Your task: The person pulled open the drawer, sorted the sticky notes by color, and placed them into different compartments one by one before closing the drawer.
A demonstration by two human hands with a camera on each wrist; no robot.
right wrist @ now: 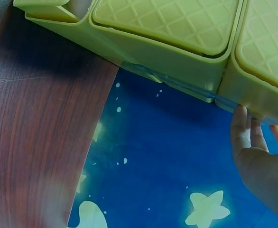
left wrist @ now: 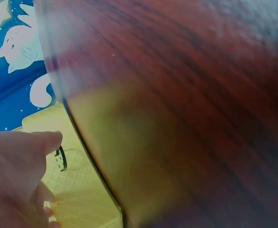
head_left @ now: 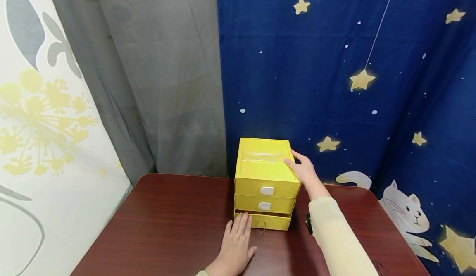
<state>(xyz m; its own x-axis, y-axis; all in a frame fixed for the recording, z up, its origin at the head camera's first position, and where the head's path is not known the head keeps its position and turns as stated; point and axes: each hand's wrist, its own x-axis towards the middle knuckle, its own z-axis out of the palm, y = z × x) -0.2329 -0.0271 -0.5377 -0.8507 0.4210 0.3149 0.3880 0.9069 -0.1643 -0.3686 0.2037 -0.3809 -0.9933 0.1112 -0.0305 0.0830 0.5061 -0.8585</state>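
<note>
A yellow three-drawer storage box [head_left: 267, 188] stands at the back of the dark red table. Its bottom drawer [head_left: 273, 221] sticks out a little, leaving a gap above its front; a thin loop handle [left wrist: 61, 159] hangs there. The upper two drawers are closed and carry white tabs. My left hand [head_left: 235, 243] reaches to the left part of the bottom drawer's front, fingers straight. At the top right edge of the box rests my right hand [head_left: 305, 172], its thumb on the top. In the right wrist view its extended fingers [right wrist: 241, 126] touch the box's side.
The wooden table [head_left: 174, 226] has rounded back corners. Behind it hang a grey curtain [head_left: 167, 82] and a blue curtain [head_left: 282, 82] with stars and a white cat. A white patterned curtain [head_left: 55, 143] is at the left. Clear tape [head_left: 264, 157] crosses the box top.
</note>
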